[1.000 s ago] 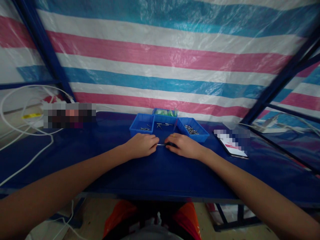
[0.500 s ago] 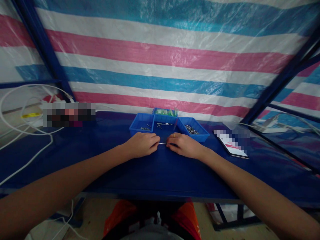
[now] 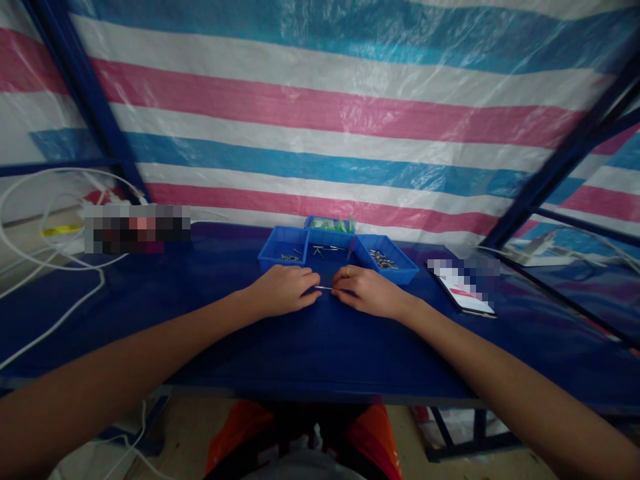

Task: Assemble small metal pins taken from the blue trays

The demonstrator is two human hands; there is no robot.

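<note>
Near the table's [image 3: 320,347] back edge, left hand [image 3: 283,290] and right hand [image 3: 367,292] are pinching a thin metal pin [image 3: 324,287] together, now drawn closer, before 3 blue trays [image 3: 280,250].

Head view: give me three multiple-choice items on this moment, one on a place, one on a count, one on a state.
1. Where do the blue trays sit?
A. beyond the hands
B. on the floor
C. left of the white cable

2. How many hands touch the thin metal pin?
A. none
B. one
C. two

3. The phone is:
A. held up
B. lying flat on the table
C. in a tray

Answers: A, the trays are behind the knuckles; C, the left hand and right hand each pinch an end; B, it lies right of the right hand.
</note>
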